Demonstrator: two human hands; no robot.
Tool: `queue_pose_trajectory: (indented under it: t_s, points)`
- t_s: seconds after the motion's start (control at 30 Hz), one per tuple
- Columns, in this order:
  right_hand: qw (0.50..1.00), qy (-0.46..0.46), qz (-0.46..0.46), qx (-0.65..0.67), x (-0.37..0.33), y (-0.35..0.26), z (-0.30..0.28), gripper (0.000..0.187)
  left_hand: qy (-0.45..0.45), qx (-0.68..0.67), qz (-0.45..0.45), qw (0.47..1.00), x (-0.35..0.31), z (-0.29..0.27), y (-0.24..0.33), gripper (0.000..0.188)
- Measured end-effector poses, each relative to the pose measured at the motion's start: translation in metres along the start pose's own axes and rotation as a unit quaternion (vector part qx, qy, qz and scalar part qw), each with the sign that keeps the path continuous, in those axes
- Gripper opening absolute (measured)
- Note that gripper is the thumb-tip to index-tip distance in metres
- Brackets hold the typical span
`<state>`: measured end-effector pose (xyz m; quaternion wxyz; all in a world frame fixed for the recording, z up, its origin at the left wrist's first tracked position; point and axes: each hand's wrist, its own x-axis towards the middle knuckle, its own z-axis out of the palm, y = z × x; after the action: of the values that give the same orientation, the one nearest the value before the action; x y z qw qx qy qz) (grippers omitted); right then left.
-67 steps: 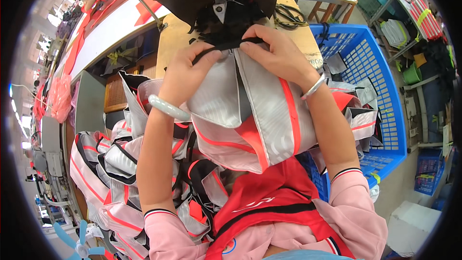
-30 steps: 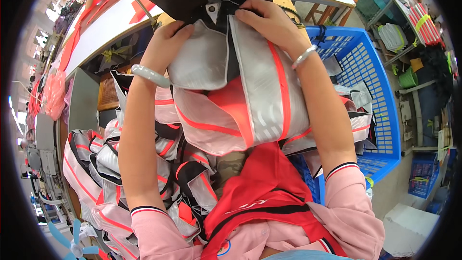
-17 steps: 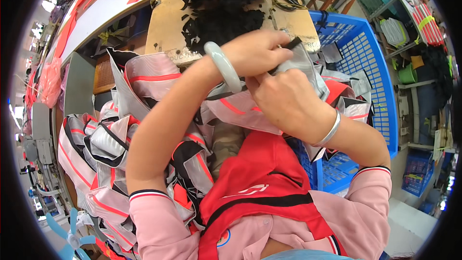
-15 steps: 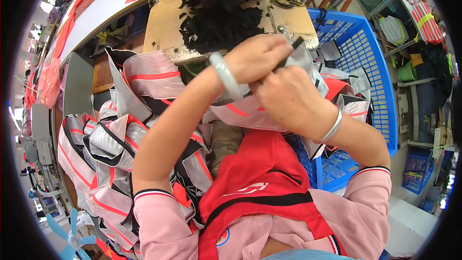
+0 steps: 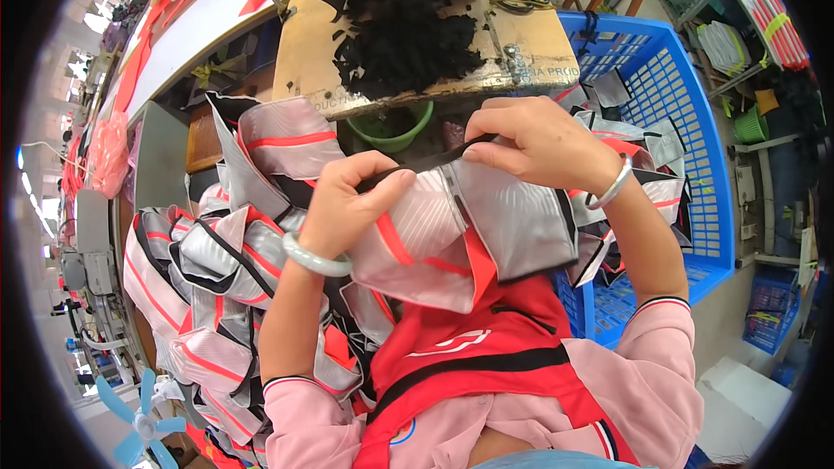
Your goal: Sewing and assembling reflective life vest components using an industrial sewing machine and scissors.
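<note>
Between my two hands a grey fabric piece (image 5: 514,213) with red stripes and black edging hangs over my red apron (image 5: 469,347). My left hand (image 5: 358,200) pinches the left end of its black top edge (image 5: 430,159) between thumb and fingers. Farther right, my right hand (image 5: 534,139) grips the same edge, thumb below and fingers curled over it. The edge is stretched nearly straight, rising a little to the right. Below it the fabric falls in folds, and a red strip (image 5: 479,265) shows in the middle.
A large heap of similar striped pieces (image 5: 217,274) lies at my left. To the right stands a blue plastic basket (image 5: 708,165) with more pieces inside. Black scraps (image 5: 408,43) cover part of the wooden board (image 5: 304,61) ahead; a green basin (image 5: 395,132) sits beneath it.
My hands were close together over the fabric; now they are apart, the left one moved left and nearer to me. The black edge is stretched between them, and the piece hangs spread out.
</note>
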<state>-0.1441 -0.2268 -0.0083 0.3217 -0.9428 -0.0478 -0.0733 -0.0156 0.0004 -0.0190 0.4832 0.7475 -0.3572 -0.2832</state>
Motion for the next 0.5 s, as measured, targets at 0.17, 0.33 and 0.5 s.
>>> queue_pose_trajectory:
  t_s: [0.17, 0.33, 0.5]
  points:
    - [0.994, 0.090, -0.046, 0.049, 0.013, -0.032, -0.040, 0.016, 0.018, 0.051, 0.115, 0.992, 0.002, -0.037, 0.063, 0.019]
    - [0.989, 0.140, -0.015, 0.051, 0.036, -0.025, -0.053, 0.017, 0.022, 0.141, 0.147, 0.979, 0.037, -0.050, 0.087, 0.026]
    - [0.988, 0.152, 0.006, 0.012, 0.069, 0.004, -0.039, 0.025, 0.016, 0.195, 0.146, 0.970, 0.083, -0.068, 0.057, 0.033]
